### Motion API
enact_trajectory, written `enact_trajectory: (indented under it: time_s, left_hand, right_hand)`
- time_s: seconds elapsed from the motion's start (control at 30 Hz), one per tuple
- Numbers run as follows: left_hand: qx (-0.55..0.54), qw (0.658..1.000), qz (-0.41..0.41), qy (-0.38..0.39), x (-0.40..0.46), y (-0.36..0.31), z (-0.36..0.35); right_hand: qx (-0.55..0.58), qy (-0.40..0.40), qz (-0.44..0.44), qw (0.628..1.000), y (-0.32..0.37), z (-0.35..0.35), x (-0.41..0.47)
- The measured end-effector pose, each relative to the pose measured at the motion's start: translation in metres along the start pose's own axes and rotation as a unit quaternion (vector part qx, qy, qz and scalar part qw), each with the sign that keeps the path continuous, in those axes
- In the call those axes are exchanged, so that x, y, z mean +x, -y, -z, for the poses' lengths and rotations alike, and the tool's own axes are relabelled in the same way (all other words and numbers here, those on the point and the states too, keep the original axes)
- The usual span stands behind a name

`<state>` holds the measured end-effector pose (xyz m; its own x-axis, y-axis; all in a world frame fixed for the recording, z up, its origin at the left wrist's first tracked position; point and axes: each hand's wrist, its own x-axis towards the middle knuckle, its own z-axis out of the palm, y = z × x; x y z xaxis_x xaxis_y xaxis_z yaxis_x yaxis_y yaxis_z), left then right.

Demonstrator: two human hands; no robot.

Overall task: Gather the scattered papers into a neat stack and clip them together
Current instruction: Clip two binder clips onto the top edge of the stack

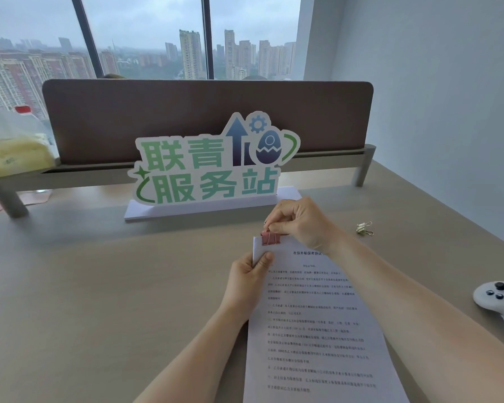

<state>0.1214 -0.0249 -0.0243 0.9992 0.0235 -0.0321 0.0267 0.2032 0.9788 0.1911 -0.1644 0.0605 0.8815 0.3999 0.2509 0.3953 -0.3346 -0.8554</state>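
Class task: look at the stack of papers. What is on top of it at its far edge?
A pink binder clip sits on the far edge of the paper stack, near its left corner. The right hand pinches the clip's wire handle; the left hand grips the stack's left edge. Lower sheets are covered.

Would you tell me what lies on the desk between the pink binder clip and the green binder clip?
In the head view, only the right hand, pinching the pink binder clip.
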Motion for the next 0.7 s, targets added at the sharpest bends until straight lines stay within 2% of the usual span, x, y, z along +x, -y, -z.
enact_trajectory:
  time_s: [0.3,0.57,0.7]
  left_hand:
    - [-0.004,1.0,-0.002,-0.003,-0.0011,-0.0013,0.0004]
    - [0.003,1.0,0.007,-0.01,-0.0035,-0.0034,0.0013]
    - [0.002,1.0,0.009,-0.006,-0.0042,-0.0053,0.0001]
  right_hand:
    - [-0.029,0.025,-0.017,0.999,0.0025,-0.0047,-0.0002]
    - [-0.054,-0.008,-0.03,0.998,-0.0003,-0.0102,-0.0057]
    - [-0.069,0.012,-0.048,0.996,0.0073,-0.0054,-0.0063]
